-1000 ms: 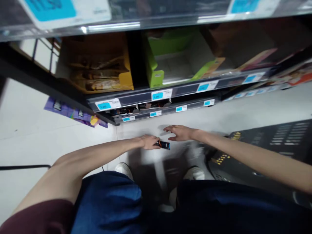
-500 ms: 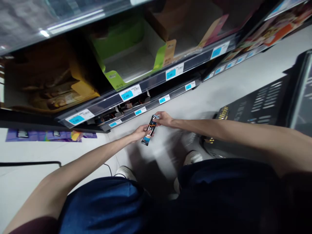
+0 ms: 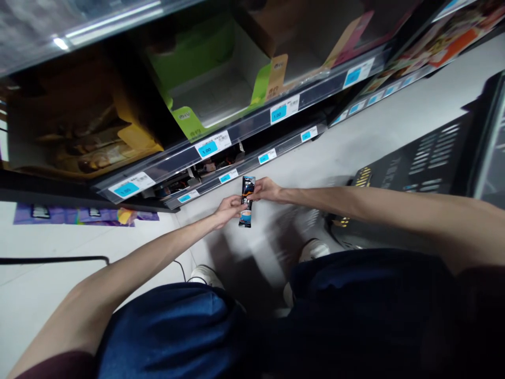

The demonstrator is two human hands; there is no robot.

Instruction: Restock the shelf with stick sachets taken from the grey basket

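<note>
A slim dark sachet [image 3: 246, 202] with orange and blue print is held upright between both my hands, just in front of the bottom shelf [image 3: 252, 160]. My left hand [image 3: 229, 210] pinches its left side near the middle. My right hand [image 3: 267, 190] pinches its upper right edge. Both arms reach forward over my knees in blue shorts.
A shop shelf unit with blue price tags [image 3: 207, 148] runs across the top. On it sit a green display box [image 3: 209, 100], a yellow box of packets [image 3: 82, 142] and a brown box [image 3: 303, 47]. A black perforated crate [image 3: 418, 168] stands on the floor at right. Purple packets [image 3: 79, 216] lie at left.
The sachet was low by the floor in my left hand with my right hand open above it. Now both hands hold it raised and turned upright.
</note>
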